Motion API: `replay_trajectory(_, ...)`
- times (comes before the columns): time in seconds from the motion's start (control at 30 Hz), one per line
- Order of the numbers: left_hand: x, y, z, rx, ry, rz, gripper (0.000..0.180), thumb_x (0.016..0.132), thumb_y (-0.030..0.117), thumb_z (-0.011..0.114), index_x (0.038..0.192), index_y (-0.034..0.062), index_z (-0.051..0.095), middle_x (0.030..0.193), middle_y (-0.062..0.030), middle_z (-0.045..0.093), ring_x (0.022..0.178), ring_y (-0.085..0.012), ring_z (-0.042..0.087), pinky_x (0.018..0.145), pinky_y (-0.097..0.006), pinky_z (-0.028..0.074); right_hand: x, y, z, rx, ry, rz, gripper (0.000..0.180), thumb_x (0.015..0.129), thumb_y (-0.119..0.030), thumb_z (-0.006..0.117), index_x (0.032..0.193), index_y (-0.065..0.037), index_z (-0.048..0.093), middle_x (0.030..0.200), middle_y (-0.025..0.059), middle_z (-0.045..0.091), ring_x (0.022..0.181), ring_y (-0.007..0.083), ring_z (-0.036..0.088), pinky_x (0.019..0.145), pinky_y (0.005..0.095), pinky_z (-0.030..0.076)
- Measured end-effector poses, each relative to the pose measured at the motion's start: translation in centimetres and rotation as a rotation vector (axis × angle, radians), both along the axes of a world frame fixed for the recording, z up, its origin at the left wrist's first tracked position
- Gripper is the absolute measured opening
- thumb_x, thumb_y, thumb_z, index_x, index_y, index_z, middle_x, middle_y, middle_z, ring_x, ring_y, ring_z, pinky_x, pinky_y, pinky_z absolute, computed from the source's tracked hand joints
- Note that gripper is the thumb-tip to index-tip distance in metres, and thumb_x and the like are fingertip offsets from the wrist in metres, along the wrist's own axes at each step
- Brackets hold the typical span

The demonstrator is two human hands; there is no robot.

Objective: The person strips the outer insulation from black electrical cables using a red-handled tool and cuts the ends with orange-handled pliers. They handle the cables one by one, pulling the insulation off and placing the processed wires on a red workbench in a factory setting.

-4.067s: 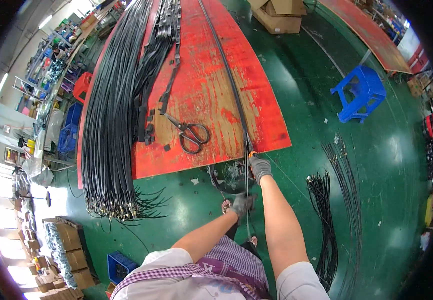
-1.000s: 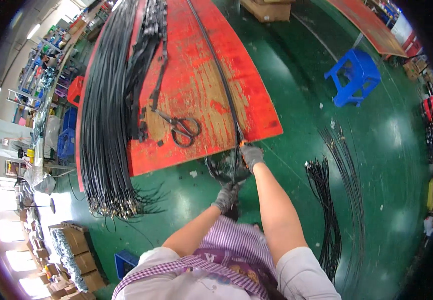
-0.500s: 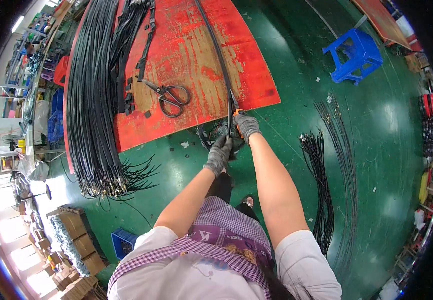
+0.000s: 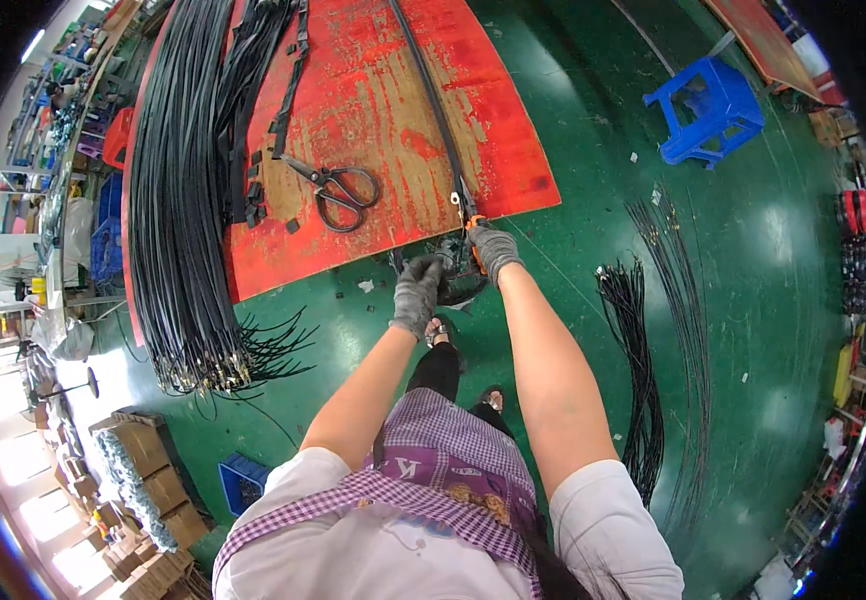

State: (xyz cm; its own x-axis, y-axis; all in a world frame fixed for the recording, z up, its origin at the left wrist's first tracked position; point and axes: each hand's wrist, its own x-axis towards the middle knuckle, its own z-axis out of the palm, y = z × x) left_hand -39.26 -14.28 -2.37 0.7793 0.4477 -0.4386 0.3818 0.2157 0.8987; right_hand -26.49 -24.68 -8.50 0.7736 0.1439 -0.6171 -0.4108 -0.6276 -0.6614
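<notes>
My right hand [image 4: 494, 250], in a grey glove, is closed round an orange-handled hand tool [image 4: 473, 224] at the table's front edge. The tool's dark jaws meet the near end of a long black cable [image 4: 433, 105] that runs back over the red table [image 4: 383, 220]. A small pale ring-shaped piece [image 4: 455, 199] shows beside the jaws. To the left, my gloved left hand [image 4: 418, 293] is closed, its fingertips partly hidden; what they hold, if anything, I cannot make out. Dark tangled pieces [image 4: 458, 285] lie between and below my hands.
Large black scissors [image 4: 338, 195] lie on the table, near small black scraps [image 4: 255, 190]. A thick bundle of black cables [image 4: 178, 200] hangs over the table's left side. More cable bundles [image 4: 643, 390] lie on the green floor at right. A blue stool [image 4: 708, 110] stands behind them.
My left hand has let go of the black cable at the tool and moved left and slightly down. My right hand stays nearly in place with the tool.
</notes>
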Motion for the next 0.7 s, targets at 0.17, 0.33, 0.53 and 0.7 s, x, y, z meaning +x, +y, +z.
replay_trajectory(0.17, 7.3, 1.5, 1.7, 0.201, -0.078, 0.084, 0.023, 0.079, 0.014, 0.053, 0.1, 0.0048, 0.053, 0.09, -0.0078, 0.057, 0.075, -0.0162, 0.054, 0.069, -0.026, 0.043, 0.4, 0.1, -0.4, 0.072, 0.067, -0.062, 0.037, 0.073, -0.039, 0.047, 0.076, -0.003, 0.057, 0.073, 0.0129, 0.054, 0.067, 0.0229, 0.05, 0.062, 0.035, 0.039)
replay_trajectory(0.33, 12.4, 3.3, 2.7, 0.701, 0.123, -0.224, 0.029, 0.081, 0.026, 0.048, 0.102, 0.0065, 0.052, 0.087, -0.0104, 0.056, 0.075, -0.0188, 0.055, 0.065, -0.028, 0.045, 3.2, 3.9, 10.7, 0.399, 0.086, -0.175, 0.04, 0.074, -0.041, 0.047, 0.071, -0.002, 0.056, 0.063, 0.0105, 0.052, 0.06, 0.0187, 0.047, 0.056, 0.0323, 0.036)
replay_trajectory(0.53, 18.1, 6.3, 6.3, -0.146, -0.062, -0.223, 0.031, 0.084, 0.035, 0.039, 0.092, 0.0087, 0.053, 0.089, -0.0061, 0.055, 0.077, -0.0171, 0.054, 0.061, -0.034, 0.046, 6.6, 4.1, 9.0, 0.542, 0.181, -0.313, 0.015, 0.07, -0.021, 0.049, 0.076, -0.007, 0.049, 0.057, 0.0077, 0.048, 0.043, 0.0198, 0.045, 0.039, 0.0324, 0.038)
replay_trajectory(0.7, 19.0, 9.2, 4.8, -0.38, 0.192, -0.184, 0.032, 0.087, 0.03, 0.034, 0.109, 0.0105, 0.047, 0.098, -0.0049, 0.056, 0.091, -0.0173, 0.052, 0.076, -0.03, 0.041, 4.3, 8.3, 15.6, 0.524, 0.584, -0.475, 0.012, 0.071, -0.018, 0.048, 0.073, -0.007, 0.048, 0.06, 0.0088, 0.048, 0.046, 0.0221, 0.045, 0.04, 0.0343, 0.037)
